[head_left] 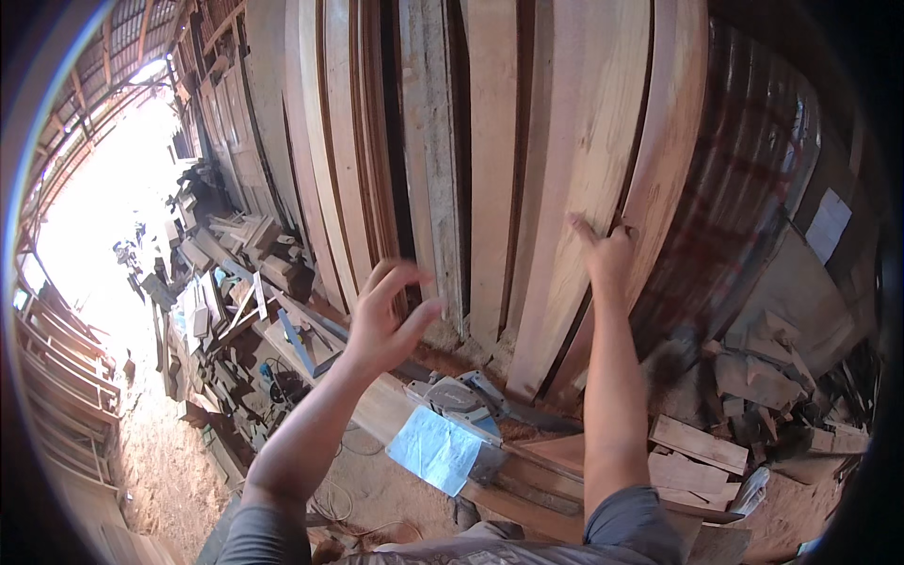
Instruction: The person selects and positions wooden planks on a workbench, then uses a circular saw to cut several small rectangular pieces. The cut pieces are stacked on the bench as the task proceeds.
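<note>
Tall wooden boards (pixel 494 169) stand upright side by side before me. My right hand (pixel 608 252) is closed at the edge of a pale board (pixel 603 122) on the right, its thumb on the board's face and its fingers curled at the dark gap beside it. Another reddish-edged board (pixel 670 122) stands just right of that gap. My left hand (pixel 384 318) is raised with fingers apart and bent, holding nothing, in front of the lower boards. Below and between my arms, a handheld power tool (pixel 454 395) rests on the bench beside a light blue sheet of paper (pixel 435 450).
Wood offcuts (pixel 240 245) are heaped at the left, and more scrap pieces (pixel 753 367) lie at the right. A blue-edged square (pixel 297 341) lies left of my left hand. Corrugated metal sheeting (pixel 725 169) stands right of the boards. A cable (pixel 330 504) trails on the dusty floor.
</note>
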`<move>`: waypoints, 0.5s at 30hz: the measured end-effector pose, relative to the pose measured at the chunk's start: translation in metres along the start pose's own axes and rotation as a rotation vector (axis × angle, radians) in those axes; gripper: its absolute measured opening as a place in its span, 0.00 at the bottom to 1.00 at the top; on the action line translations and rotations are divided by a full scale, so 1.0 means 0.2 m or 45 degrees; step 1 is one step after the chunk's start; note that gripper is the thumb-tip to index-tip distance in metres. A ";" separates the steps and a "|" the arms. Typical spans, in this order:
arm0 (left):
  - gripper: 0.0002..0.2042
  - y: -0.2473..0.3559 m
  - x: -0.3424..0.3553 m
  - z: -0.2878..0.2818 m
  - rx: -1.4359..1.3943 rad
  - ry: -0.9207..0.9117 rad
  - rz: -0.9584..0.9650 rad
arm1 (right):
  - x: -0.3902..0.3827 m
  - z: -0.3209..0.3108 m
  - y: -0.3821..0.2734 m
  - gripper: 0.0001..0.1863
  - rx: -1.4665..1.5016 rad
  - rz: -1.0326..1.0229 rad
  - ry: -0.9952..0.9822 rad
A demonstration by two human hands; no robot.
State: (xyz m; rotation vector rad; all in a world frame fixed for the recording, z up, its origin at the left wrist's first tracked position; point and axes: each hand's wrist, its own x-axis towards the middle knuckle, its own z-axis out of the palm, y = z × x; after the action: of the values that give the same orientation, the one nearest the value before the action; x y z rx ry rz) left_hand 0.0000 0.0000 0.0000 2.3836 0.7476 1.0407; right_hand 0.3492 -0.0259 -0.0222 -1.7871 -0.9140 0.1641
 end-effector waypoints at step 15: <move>0.43 0.38 0.52 0.22 -1.068 0.358 0.158 | -0.70 0.17 0.37 0.59 0.771 -0.413 -0.162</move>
State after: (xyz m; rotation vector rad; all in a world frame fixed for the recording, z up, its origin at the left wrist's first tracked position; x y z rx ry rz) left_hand 0.1158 -0.0002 0.0716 1.5900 0.1675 1.4071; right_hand 0.2715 -0.1001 -0.1429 -1.0668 -1.0921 0.3110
